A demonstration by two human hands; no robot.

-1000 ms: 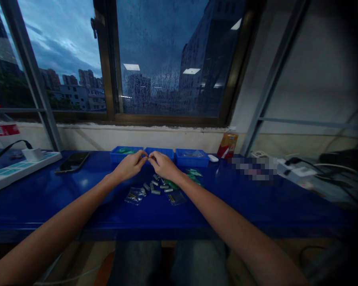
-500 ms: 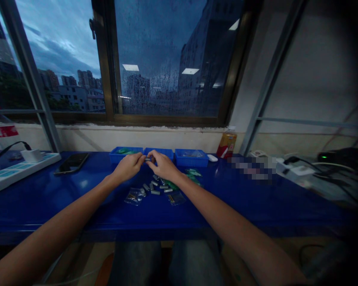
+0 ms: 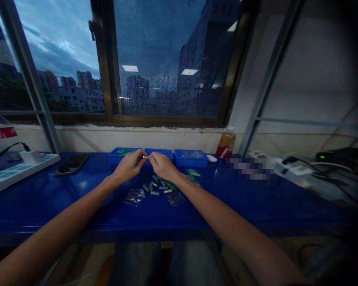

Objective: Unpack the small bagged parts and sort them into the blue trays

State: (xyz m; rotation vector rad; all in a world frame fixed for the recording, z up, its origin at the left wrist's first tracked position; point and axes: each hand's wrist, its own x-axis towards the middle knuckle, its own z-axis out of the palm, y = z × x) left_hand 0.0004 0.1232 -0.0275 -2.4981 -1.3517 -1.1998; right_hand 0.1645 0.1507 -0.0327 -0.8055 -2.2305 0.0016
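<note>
Above the blue table, my left hand [image 3: 130,165] pinches a small silvery metal cylinder [image 3: 145,157] between thumb and fingertips. My right hand [image 3: 163,166] is closed in a pinch right at the cylinder's right end; what its fingertips hold is too small to make out. Below the hands lie several loose metal cylinders [image 3: 154,193], some partly covered by my right hand and wrist. A clear bag of small parts [image 3: 134,197] lies to their left, and another clear bag [image 3: 176,198] to their right. Green packets [image 3: 192,176] rest beside my right forearm.
Blue trays stand along the back: a left tray [image 3: 115,159], a middle tray partly behind my hands, and a right tray [image 3: 191,161]. A phone [image 3: 71,164] and power strip [image 3: 20,171] lie left. A drink bottle [image 3: 226,143] and cabled chargers [image 3: 295,171] are right.
My left fingers have shifted, and more of the metal cylinder shows between the hands. My right fingers have drawn together into a tighter pinch at its end.
</note>
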